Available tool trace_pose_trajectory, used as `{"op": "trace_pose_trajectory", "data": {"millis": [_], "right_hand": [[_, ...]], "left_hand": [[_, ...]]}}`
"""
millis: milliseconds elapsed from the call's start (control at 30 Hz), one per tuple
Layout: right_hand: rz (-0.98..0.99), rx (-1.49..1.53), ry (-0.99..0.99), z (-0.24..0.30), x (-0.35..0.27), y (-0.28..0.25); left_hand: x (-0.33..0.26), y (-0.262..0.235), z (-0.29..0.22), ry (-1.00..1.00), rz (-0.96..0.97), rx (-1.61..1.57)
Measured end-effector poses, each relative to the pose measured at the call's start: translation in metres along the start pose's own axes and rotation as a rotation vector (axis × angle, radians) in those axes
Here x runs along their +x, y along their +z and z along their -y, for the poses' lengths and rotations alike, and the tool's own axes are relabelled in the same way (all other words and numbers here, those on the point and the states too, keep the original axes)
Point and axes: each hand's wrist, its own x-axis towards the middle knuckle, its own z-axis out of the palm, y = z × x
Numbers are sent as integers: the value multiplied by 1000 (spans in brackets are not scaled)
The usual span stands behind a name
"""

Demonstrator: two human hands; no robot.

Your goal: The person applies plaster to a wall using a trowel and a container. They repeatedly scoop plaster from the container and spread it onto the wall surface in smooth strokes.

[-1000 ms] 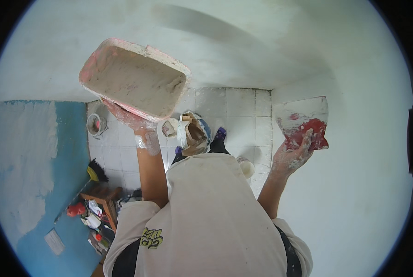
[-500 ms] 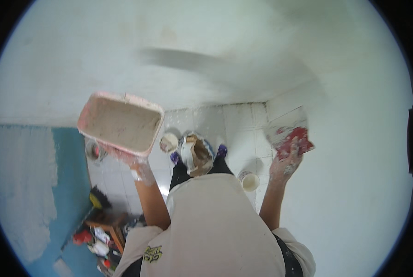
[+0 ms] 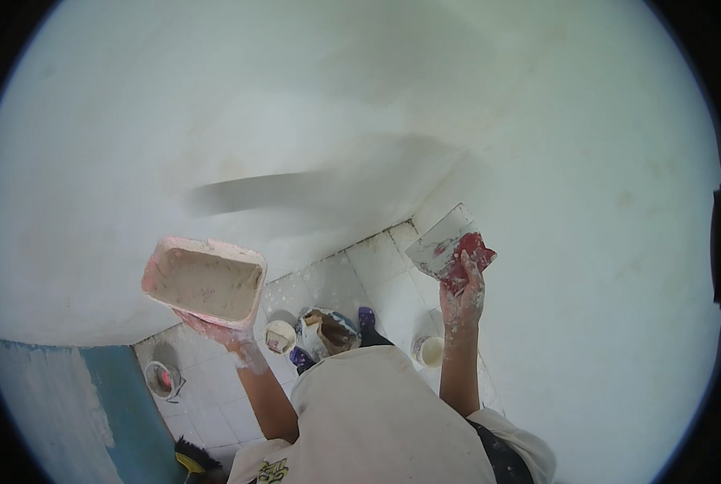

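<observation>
1. So the pinkish tub [image 3: 156, 268] is up in the air on the left, over the floor tiles [image 3: 231, 395], with grey-beige paste [image 3: 207, 282] inside. The left hand [image 3: 219, 329] is propping it from below at its near side. Most of the fingers are hidden, so I can't tell how they're spread.
2. My guess: that tub's fairly heavy and wants to tip. The plastic looks stiff, but the rim and that hand are caked, so maybe slippery. I'd go palm under the base, centred, rather than pinching the rim.
3. Right hand [image 3: 464, 297] is closed around the red handle [image 3: 475, 246] of a wide scraper [image 3: 437, 246], blade up and angled left. Probably light, with a thin blade that flexes; hold it low on the handle.
4. Surface: pale, patchy walls [image 3: 602, 202] meeting in a corner, plus a blue wall [image 3: 131, 403] partly coated white at lower left.
5. Floor's spattered, with an open bag [image 3: 328, 332] by the feet, a bucket [image 3: 159, 379] and a broom [image 3: 191, 456].
</observation>
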Motion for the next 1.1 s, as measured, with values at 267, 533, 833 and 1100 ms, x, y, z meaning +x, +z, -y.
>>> {"op": "trace_pose_trajectory", "data": {"millis": [267, 533, 833, 1100], "right_hand": [[23, -8, 1, 114, 228, -72], [-68, -14, 5, 149, 398, -126], [-96, -7, 103, 135, 446, -133], [248, -48, -142, 71, 378, -4]], "left_hand": [[26, 60, 231, -75, 19, 13], [56, 53, 385, -111, -54, -99], [87, 39, 411, -113, -47, -41], [81, 18, 248, 1, -69, 11]]}}
